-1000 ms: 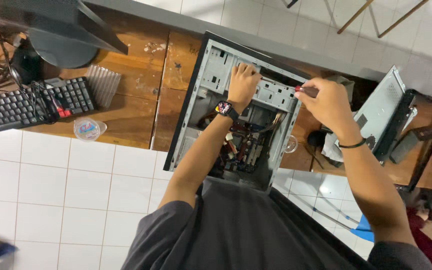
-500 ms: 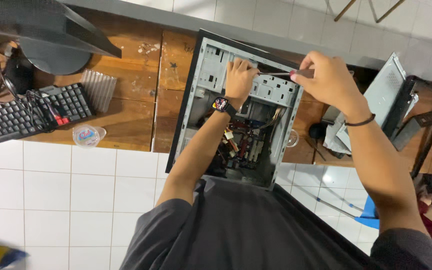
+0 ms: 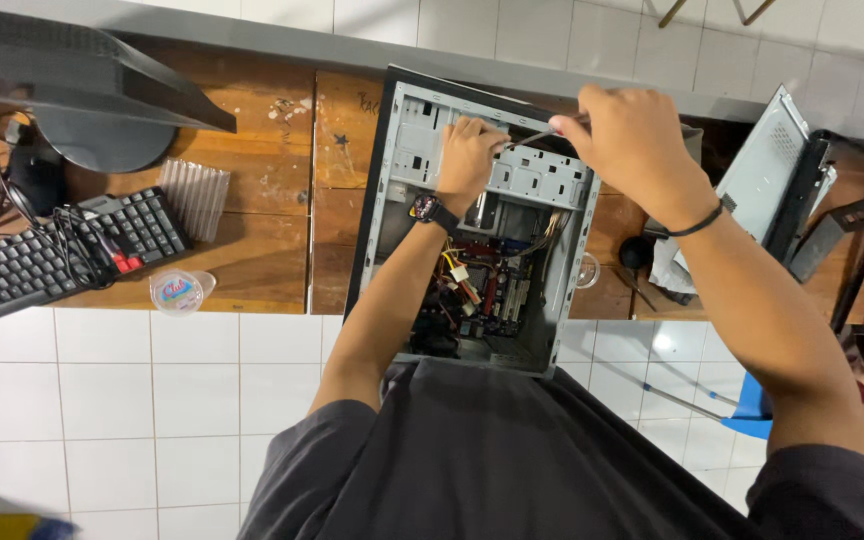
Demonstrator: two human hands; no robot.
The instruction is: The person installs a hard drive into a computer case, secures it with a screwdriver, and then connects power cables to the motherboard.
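Right hand point(image 3: 632, 135) is shifting left with fingers gripping a screwdriver point(image 3: 537, 137), tip nearing the drive cage point(image 3: 532, 178) where left hand point(image 3: 470, 155) fingers are pressing, empty.

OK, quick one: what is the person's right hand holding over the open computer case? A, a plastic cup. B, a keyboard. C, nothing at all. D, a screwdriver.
D: the right hand grips a thin screwdriver whose shaft points toward the left hand on the drive cage of the open computer case.
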